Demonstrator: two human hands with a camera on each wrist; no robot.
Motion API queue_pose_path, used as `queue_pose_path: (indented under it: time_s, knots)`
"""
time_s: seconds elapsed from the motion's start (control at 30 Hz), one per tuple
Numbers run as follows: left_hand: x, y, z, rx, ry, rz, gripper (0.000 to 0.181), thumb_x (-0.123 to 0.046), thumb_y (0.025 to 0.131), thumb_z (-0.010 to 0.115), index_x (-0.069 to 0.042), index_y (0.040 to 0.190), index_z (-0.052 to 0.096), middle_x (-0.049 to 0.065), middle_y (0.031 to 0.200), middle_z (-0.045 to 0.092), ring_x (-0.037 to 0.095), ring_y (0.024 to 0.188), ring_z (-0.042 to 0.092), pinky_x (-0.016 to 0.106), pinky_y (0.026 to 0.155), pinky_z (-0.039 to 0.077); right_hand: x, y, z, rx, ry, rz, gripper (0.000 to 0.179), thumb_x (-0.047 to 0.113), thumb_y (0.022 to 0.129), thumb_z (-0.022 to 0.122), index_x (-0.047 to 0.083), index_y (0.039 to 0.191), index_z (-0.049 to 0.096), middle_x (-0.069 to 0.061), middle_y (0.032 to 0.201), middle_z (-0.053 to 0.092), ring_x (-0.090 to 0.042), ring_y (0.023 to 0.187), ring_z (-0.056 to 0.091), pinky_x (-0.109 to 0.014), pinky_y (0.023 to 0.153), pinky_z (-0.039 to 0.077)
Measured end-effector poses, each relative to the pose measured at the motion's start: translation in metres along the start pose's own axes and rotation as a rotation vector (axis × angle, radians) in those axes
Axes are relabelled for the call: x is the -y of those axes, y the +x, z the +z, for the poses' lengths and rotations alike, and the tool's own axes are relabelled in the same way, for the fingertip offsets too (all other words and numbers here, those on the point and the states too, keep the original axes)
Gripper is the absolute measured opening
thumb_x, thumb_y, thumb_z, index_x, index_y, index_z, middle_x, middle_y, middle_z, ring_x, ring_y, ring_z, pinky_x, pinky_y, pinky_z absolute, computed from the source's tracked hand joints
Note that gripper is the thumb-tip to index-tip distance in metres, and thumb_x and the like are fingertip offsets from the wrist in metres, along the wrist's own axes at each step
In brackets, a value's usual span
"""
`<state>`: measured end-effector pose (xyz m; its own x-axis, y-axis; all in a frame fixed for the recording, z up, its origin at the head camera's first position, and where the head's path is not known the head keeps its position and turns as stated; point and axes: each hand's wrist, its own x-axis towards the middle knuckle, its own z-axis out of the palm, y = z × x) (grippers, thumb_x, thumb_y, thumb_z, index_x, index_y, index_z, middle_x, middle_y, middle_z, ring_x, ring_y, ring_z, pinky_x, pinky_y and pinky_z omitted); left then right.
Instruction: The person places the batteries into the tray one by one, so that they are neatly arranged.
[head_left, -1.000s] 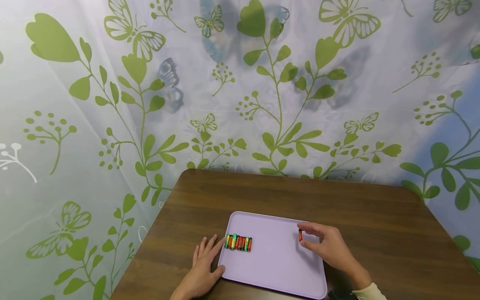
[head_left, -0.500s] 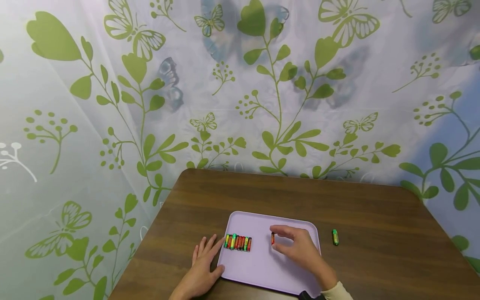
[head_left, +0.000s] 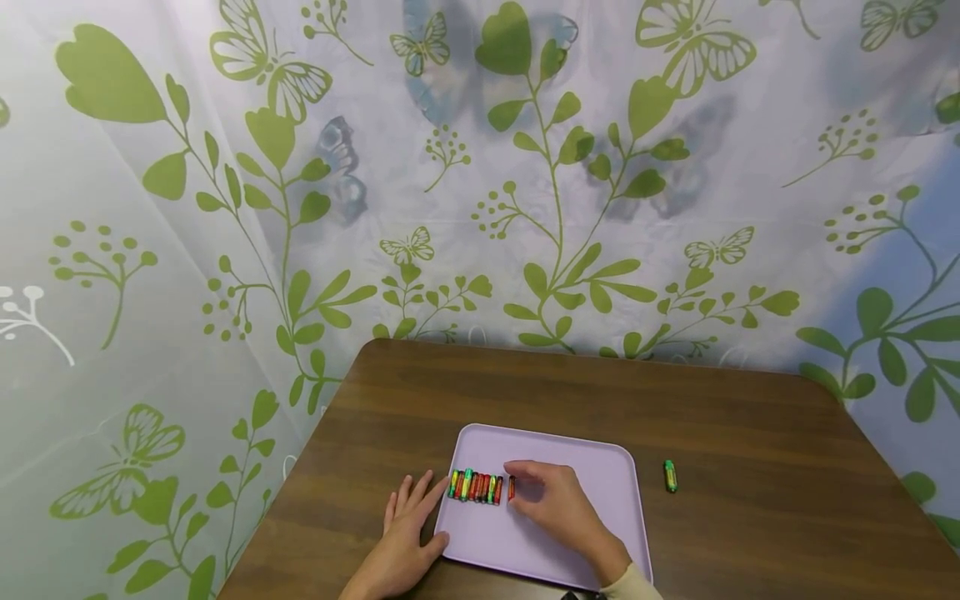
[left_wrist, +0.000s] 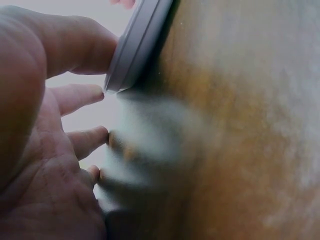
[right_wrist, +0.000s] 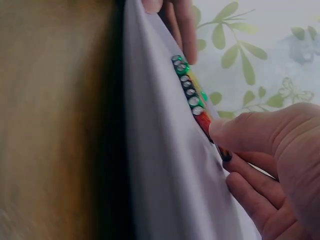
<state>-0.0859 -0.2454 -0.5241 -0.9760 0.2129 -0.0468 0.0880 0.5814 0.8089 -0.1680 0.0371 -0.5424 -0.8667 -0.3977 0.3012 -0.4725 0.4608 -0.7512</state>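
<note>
My right hand [head_left: 561, 507] pinches a small red and black battery [head_left: 512, 488] by its ends between thumb and fingers, low over the lilac tray [head_left: 480, 537]. Just left of it, a row of batteries [head_left: 476, 487] in red, green and yellow lies side by side near the tray's left wall. In the right wrist view the thumb covers much of the held battery [right_wrist: 226, 154], close by the row's end. My left hand [head_left: 401, 537] lies at the tray's left edge with fingers spread; in the left wrist view its thumb [left_wrist: 85, 47] touches the tray's rim [left_wrist: 135, 45].
One green and yellow battery [head_left: 670, 476] lies on the brown wooden table [head_left: 750, 433], right of the tray. Behind and to the left hangs a pale curtain [head_left: 450, 275] with green leaves and butterflies.
My right hand has carried the red and black battery leftward across the tray to the row's right end. The green battery on the table has come into sight. My left hand stays put.
</note>
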Motion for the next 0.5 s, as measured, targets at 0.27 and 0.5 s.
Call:
queue_pose_path:
  time_s: [0.27,0.5]
  knots:
    - [-0.0009,0.0029,0.0021,-0.006,0.022,-0.006,0.078,-0.008,0.093,0.077,-0.014,0.166,0.049,0.03,0.176,0.03,0.061,0.165,0.002,0.077,0.128,-0.011,-0.0011,0.0066,0.0083,-0.025,-0.134,-0.133,0.05,-0.001,0.073,0.093,0.005,0.121,0.082,-0.002,0.116,0.084,-0.018,0.108,0.08,-0.04,0.097,0.065]
    - [-0.0029,0.0051,0.0048,-0.007,0.027,-0.009,0.078,-0.008,0.093,0.077,-0.014,0.166,0.048,0.03,0.176,0.03,0.062,0.165,0.003,0.077,0.128,-0.009,0.0004,0.0095,0.0088,0.031,-0.157,-0.096,0.048,0.001,0.077,0.093,0.006,0.123,0.081,-0.003,0.12,0.083,-0.019,0.113,0.079,-0.042,0.101,0.064]
